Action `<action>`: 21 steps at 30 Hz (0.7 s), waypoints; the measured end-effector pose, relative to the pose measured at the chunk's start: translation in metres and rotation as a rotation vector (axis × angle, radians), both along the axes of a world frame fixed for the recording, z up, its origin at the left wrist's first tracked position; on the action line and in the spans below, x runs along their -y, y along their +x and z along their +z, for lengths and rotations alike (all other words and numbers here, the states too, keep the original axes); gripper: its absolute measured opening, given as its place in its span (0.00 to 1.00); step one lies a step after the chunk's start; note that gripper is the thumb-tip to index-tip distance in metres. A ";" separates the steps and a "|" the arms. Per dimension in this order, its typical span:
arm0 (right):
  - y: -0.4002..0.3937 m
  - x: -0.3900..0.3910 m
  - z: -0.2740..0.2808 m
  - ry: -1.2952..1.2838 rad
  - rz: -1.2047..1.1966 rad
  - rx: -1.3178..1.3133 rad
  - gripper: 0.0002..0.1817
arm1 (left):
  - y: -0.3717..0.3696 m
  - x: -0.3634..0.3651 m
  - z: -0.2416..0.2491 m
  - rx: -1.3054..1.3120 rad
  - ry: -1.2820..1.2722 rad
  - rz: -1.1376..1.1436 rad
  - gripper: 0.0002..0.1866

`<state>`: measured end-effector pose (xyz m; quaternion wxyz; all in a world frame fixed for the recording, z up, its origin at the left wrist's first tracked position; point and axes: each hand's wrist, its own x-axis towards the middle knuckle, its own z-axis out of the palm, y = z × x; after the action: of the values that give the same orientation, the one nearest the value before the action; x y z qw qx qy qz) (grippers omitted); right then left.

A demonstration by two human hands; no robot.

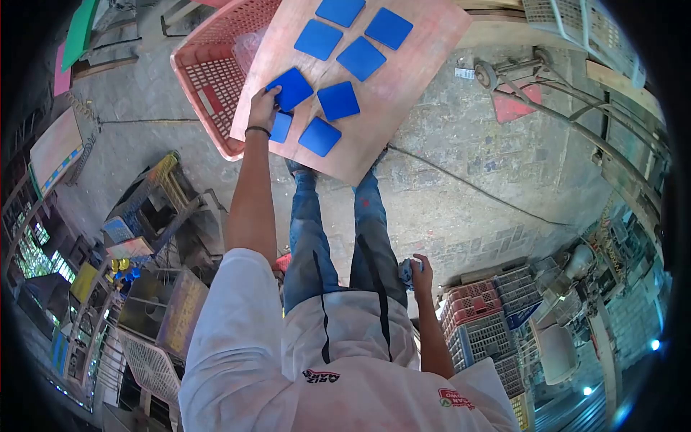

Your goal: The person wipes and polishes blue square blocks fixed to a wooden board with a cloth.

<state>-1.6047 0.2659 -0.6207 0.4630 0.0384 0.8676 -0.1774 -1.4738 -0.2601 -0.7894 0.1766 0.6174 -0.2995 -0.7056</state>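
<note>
Progress: eight blue tiles lie on the board (403,93), six in loose pairs and two by the near left edge; laying out seems well along, with bare wood left on the right side.
Left hand (263,108): stretched out to the board, fingers pinching the edge of a tile (291,88) that partly covers another tile (281,126).
Right hand (419,275): down by the thigh, fingers curled around a small bluish object (407,271); what it is I can't tell.
Crate (209,79): red, under the board's left edge; something clear, perhaps plastic wrap, shows inside, the rest is hidden.
Stacked crates (482,317): on the floor at the person's right, contents not visible.
</note>
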 end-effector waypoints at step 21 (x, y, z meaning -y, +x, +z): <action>-0.066 -0.033 -0.004 -0.112 -0.345 0.117 0.08 | -0.206 -0.065 0.034 0.946 -0.945 -0.749 0.39</action>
<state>-1.6707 0.2990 -0.6244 0.4767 0.1708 0.8086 -0.2996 -1.6795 -0.1949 -0.7550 0.0240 0.5700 -0.8022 -0.1761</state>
